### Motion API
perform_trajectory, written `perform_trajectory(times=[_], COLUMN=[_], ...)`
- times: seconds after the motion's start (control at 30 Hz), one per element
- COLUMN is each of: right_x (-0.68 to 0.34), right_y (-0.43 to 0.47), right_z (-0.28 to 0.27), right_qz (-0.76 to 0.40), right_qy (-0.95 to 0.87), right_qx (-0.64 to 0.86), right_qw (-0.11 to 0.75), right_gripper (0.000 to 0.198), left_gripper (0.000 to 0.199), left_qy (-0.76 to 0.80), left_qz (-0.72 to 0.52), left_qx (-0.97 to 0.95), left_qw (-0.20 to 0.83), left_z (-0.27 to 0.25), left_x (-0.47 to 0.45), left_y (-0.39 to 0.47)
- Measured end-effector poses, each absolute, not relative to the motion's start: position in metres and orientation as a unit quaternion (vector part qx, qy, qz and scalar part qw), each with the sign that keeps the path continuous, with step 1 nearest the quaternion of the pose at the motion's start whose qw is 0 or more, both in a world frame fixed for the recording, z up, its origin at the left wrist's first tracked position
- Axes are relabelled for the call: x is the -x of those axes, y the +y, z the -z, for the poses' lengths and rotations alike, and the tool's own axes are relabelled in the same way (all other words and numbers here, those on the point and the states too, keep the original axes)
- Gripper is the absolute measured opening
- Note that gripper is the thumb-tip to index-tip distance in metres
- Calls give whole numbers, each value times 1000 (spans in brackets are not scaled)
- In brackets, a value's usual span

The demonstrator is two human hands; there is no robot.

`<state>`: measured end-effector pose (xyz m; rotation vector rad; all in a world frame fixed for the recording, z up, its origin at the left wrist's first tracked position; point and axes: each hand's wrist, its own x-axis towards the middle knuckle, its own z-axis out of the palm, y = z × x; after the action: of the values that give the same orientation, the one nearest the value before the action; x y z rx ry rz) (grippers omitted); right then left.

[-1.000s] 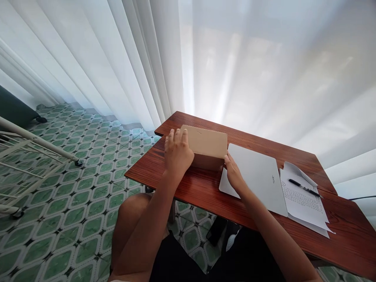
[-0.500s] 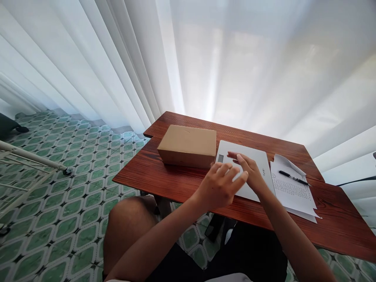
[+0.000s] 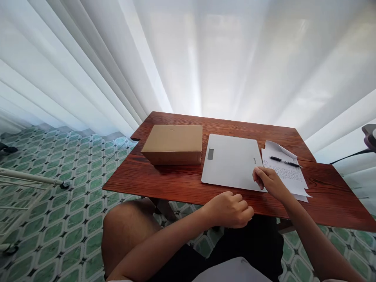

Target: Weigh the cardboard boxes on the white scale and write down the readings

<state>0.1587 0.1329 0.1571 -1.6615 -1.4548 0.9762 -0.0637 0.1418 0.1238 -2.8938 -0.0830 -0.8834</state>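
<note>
A flat white digital scale point(image 3: 232, 160) with a small grey display lies on the wooden table. My right hand point(image 3: 270, 182) hovers over or rests near the scale's front right corner, its fingers curled in and nothing seen in them; whether it touches the scale I cannot tell. At the table's front edge, above my lap, my left hand point(image 3: 230, 209) is loosely closed, palm down, with no object visible in it. A closed brown cardboard box point(image 3: 173, 145) sits to the left of the scale.
Printed sheets of paper point(image 3: 283, 172), one with a curled corner, lie right of the scale with a black pen point(image 3: 284, 161) on top. The dark red table point(image 3: 176, 180) stands before white curtains point(image 3: 190, 58). A white wheeled metal frame point(image 3: 32, 176) stands on the tiled floor at left.
My hands were close together over the scale with fingers spread. Both have drawn back toward me and closed, my right hand moving rightward. The view has turned slightly right.
</note>
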Motion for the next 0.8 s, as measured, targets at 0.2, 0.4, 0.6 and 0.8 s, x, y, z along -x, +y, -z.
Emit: perform_trajectory(times=[0.2, 0.4, 0.6, 0.8], right_x=[-205, -261, -309, -332], right_y=[116, 118, 120, 116], right_z=[-145, -137, -133, -114], right_qz=[-215, -76, 33, 131], right_qy=[-584, -560, -572, -625], right_qx=[702, 742, 761, 745], right_qw=[347, 361, 304, 192], right_gripper=[52, 45, 38, 40], left_gripper=[10, 17, 24, 23], left_qy=[-39, -44, -43, 1], left_qz=[269, 209, 185, 171], left_qx=[958, 973, 979, 981], left_qw=[89, 85, 78, 95], left_z=[-117, -111, -111, -126], left_x=[64, 64, 65, 51], left_y=[143, 145, 147, 145])
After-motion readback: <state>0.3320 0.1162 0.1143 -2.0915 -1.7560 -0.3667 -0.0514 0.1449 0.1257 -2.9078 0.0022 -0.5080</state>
